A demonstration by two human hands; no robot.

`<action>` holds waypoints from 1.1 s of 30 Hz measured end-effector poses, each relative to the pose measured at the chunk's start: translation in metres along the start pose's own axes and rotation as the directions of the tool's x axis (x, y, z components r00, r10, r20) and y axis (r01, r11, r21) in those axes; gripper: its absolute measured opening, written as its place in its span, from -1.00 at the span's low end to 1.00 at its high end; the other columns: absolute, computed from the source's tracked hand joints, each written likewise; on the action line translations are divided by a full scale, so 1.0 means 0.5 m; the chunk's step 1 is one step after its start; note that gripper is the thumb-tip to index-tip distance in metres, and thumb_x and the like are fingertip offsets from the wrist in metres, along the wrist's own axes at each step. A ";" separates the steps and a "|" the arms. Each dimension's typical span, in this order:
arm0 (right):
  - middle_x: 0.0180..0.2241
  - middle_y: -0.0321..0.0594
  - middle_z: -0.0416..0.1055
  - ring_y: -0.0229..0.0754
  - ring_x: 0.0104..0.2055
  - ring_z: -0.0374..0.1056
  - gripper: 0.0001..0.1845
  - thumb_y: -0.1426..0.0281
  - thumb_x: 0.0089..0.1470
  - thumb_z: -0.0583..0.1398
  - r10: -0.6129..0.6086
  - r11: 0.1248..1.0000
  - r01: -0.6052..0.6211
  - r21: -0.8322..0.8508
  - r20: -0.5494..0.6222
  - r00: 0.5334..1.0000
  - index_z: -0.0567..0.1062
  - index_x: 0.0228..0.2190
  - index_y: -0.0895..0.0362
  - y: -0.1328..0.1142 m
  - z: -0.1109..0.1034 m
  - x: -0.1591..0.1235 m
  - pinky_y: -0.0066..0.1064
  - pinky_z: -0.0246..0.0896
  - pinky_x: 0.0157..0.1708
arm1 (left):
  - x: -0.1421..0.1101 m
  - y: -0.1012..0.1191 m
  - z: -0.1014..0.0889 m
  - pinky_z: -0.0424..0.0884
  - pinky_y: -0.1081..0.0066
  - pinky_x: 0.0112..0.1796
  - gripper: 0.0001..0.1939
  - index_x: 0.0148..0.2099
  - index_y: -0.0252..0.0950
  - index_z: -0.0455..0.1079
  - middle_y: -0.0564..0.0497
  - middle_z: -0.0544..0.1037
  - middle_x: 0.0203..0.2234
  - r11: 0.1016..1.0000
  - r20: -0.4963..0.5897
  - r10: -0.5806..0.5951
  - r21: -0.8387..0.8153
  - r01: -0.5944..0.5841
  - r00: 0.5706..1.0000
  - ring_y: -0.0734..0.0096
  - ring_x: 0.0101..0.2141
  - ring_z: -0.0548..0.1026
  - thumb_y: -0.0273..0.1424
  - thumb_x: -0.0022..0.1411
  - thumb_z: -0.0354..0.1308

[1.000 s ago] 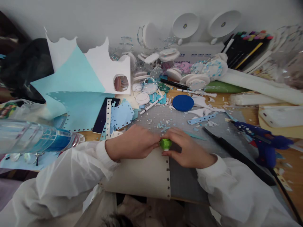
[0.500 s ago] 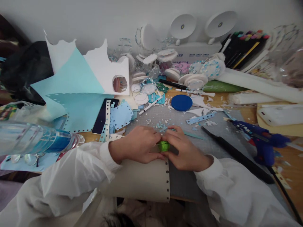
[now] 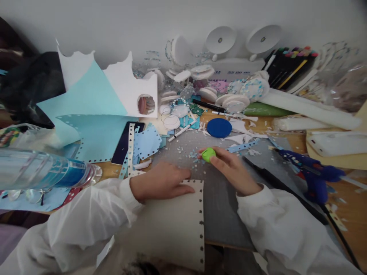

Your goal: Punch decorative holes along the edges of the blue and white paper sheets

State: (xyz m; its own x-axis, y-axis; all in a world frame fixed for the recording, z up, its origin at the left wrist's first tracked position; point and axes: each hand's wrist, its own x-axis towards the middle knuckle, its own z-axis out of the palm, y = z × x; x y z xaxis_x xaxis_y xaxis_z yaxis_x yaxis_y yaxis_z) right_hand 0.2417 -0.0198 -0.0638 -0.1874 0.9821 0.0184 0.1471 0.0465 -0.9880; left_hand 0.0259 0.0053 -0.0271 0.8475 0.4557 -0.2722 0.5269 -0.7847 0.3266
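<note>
From here I'd lightly steady the cream sheet point(image 3: 174, 223) with my left hand point(image 3: 160, 181), its fingers parted, and level the green punch point(image 3: 208, 154) gripped by my right hand point(image 3: 233, 168) at the sheet's one o'clock.

This is a papercraft workspace, whether in a home or a studio cannot be told, set on a brown wooden table point(image 3: 354, 214) against a plain pale wall point(image 3: 114, 23). A flat grey cutting mat point(image 3: 226, 221) strewn with tiny blue and white paper scraps point(image 3: 195, 154), a dark-blue plastic glue gun point(image 3: 312, 166), colourful-capped pens point(image 3: 298, 51) and a cream paper sheet point(image 3: 169, 229) edged with punched star-shaped holes show it. Large folded turquoise paper point(image 3: 83, 88) and stacked white discs point(image 3: 202, 71) crowd the back.
</note>
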 end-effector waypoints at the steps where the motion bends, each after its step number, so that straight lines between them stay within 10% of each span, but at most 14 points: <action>1: -0.11 -0.19 0.50 -0.08 -0.03 0.39 -0.63 0.08 0.13 0.15 0.021 1.000 -0.020 0.023 -0.033 0.999 0.50 -0.16 0.05 0.003 0.002 0.002 -0.24 0.27 0.00 | -0.006 0.001 -0.001 0.20 0.45 -0.50 -0.71 -0.26 -0.29 0.38 0.00 0.53 -0.53 0.999 -0.012 0.024 -0.022 -0.024 1.000 0.31 -0.50 0.51 -0.19 0.35 -0.03; 10: 0.06 -0.24 0.41 -0.05 0.15 0.27 -0.59 0.07 0.18 0.10 0.091 0.979 -0.073 0.191 -0.089 0.992 0.50 -0.04 -0.05 0.037 0.019 0.005 -0.10 0.02 0.22 | -0.065 0.016 -0.013 0.22 0.50 -0.43 -0.82 -0.28 -0.28 0.33 0.07 0.50 -0.47 0.939 -0.076 0.086 -0.326 -0.107 0.993 0.45 -0.44 0.47 -0.45 0.36 -0.06; 22: 0.00 -0.17 0.44 -0.06 0.10 0.29 -0.62 0.09 0.17 0.10 -0.032 0.997 0.025 -0.073 -0.097 0.995 0.56 -0.18 0.04 0.009 0.023 0.010 -0.20 0.13 0.13 | -0.127 0.003 0.017 0.32 0.51 -0.31 -0.78 -0.11 -0.29 0.39 0.02 0.54 -0.34 0.766 -0.149 -0.100 -0.643 -0.019 0.984 0.45 -0.34 0.47 -0.36 0.37 -0.07; 29: -0.23 -0.22 0.52 -0.10 -0.18 0.44 -0.61 0.11 0.02 0.26 0.115 0.975 -0.082 0.205 -0.153 0.982 0.46 -0.15 0.04 0.028 0.027 0.011 -0.22 0.31 -0.07 | -0.154 0.004 0.020 0.30 0.49 -0.35 -0.76 -0.19 -0.29 0.39 0.03 0.50 -0.39 0.749 -0.146 -0.164 -0.662 0.027 0.976 0.46 -0.37 0.42 -0.33 0.37 -0.07; 33: -0.36 -0.13 0.49 -0.09 -0.28 0.44 -0.44 -0.07 0.16 -0.03 0.142 0.933 -0.103 0.344 -0.091 0.986 0.45 -0.18 0.12 0.024 0.032 0.017 -0.20 0.35 -0.20 | -0.175 0.006 0.022 0.28 0.49 -0.38 -0.76 -0.22 -0.30 0.37 0.04 0.46 -0.41 0.746 -0.153 -0.186 -0.665 0.038 0.971 0.48 -0.40 0.39 -0.30 0.37 -0.06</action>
State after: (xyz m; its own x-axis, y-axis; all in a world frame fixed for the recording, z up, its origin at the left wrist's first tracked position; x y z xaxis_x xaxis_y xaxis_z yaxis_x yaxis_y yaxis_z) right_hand 0.2261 -0.0136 -0.0782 -0.0752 0.9913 -0.1084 -0.1778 -0.1203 -0.9767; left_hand -0.0475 -0.0415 -0.0124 0.7345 0.6526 -0.1861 0.4681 -0.2888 0.8351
